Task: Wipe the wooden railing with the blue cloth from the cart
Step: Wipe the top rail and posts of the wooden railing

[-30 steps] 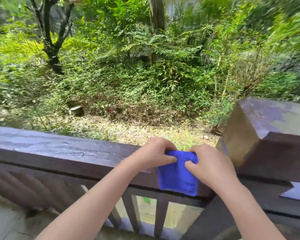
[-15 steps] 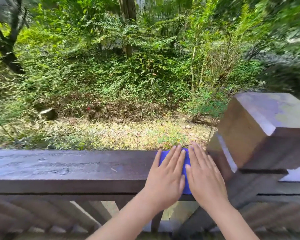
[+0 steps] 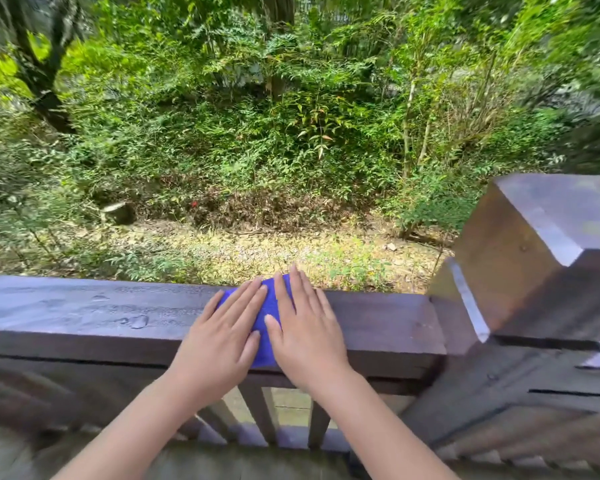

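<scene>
The blue cloth (image 3: 269, 318) lies flat over the top of the dark wooden railing (image 3: 84, 313) and hangs slightly over its near edge. My left hand (image 3: 222, 337) rests flat on the cloth's left part, fingers stretched out and slightly apart. My right hand (image 3: 309, 330) lies flat on its right part in the same way, so only a strip of cloth shows between the two hands. Neither hand grips the cloth; both press it onto the rail. The cart is not in view.
A thick square wooden post (image 3: 541, 258) stands at the rail's right end, a short way from my right hand. Balusters (image 3: 257, 414) run below the rail. To the left the rail top looks wet, with a droplet (image 3: 137, 321). Beyond lies a bank of shrubs.
One second ago both hands pinched the cloth where it hung over the rail. Now they lie flat on it, and hands and cloth have slid left, away from the post.
</scene>
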{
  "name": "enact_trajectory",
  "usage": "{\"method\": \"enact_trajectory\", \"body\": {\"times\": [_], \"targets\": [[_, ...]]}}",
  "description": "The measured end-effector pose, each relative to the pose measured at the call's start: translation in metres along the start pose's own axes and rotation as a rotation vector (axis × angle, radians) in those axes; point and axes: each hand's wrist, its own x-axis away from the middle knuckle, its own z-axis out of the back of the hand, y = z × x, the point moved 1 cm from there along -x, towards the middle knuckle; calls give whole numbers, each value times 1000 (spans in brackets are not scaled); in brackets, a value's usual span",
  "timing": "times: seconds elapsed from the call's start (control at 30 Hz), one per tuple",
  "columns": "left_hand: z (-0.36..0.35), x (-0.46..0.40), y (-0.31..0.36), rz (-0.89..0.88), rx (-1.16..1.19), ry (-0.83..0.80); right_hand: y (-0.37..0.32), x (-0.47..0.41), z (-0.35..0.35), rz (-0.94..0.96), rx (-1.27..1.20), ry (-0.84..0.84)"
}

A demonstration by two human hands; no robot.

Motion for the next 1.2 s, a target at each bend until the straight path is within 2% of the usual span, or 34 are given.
{"method": "enact_trajectory", "body": {"times": [0.07,0.13,0.2,0.37,0.47,0.57,0.67,0.87,1.0,1.2], "targets": [[5,-4,10,36,66,40,26,19,8,-75,-55,96],[7,-18,30,25,146,69,65,39,19,-224,13,191],[1,-32,56,-16,132,58,95,51,28,-340,108,175],[-22,-61,103,18,4,46,104,49,25,-327,162,117],[-23,-64,103,15,-24,69,101,49,25,-319,203,193],[-23,-54,89,36,-20,88,98,45,21,-326,225,168],[-19,-37,67,99,-25,132,85,35,16,-318,237,92],[-12,-6,-6,206,-34,174,22,5,-6,-147,192,24],[2,19,-82,304,-34,163,-24,-15,-25,-89,178,-1],[28,62,-210,497,-34,177,-73,-41,-44,-109,171,-18]]}}
